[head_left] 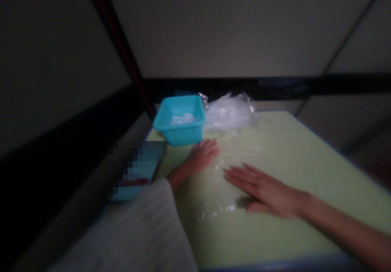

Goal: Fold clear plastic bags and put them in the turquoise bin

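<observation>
A clear plastic bag (220, 190) lies flat on the yellow-green table (305, 170), its edges showing only as faint glints. My left hand (204, 154) rests at the bag's upper left part, fingers stretched out. To the right, my right hand (262, 188) is held flat over the bag's right side with its fingers extended. Whether the right palm presses on the plastic or hovers just above, I cannot tell. Neither hand has anything gripped in it. The picture is dim and blurred.
Beyond my left hand stands a turquoise plastic basket (183, 135) with something white (183, 119) inside. A crumpled heap of clear plastic (230, 113) sits beside it at the table's far end. On the left is a partly pixelated teal item (143, 162). Walls enclose the back and left.
</observation>
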Demonstrator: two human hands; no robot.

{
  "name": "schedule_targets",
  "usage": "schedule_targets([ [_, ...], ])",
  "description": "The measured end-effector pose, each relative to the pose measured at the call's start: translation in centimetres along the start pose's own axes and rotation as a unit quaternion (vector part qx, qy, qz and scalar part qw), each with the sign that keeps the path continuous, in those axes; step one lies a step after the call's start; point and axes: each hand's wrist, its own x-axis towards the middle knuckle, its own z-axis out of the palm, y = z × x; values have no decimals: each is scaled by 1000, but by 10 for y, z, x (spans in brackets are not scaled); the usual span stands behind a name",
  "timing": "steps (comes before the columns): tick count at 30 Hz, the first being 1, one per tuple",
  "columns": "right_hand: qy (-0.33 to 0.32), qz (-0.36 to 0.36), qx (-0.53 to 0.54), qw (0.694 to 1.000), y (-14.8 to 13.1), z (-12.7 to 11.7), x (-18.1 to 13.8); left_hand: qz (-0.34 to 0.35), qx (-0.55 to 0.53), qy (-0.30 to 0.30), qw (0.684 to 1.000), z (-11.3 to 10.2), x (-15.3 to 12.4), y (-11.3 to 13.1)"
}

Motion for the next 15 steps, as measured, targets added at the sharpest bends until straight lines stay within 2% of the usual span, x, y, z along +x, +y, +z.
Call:
schedule_targets([
  [8, 5, -6, -7, 1000, 1, -2, -1, 18, -94, 69, 993, -6, 3, 2],
  [15, 22, -4, -4, 1000, 2, -2, -1, 4, -129, 174, 976, -19, -1, 17],
])
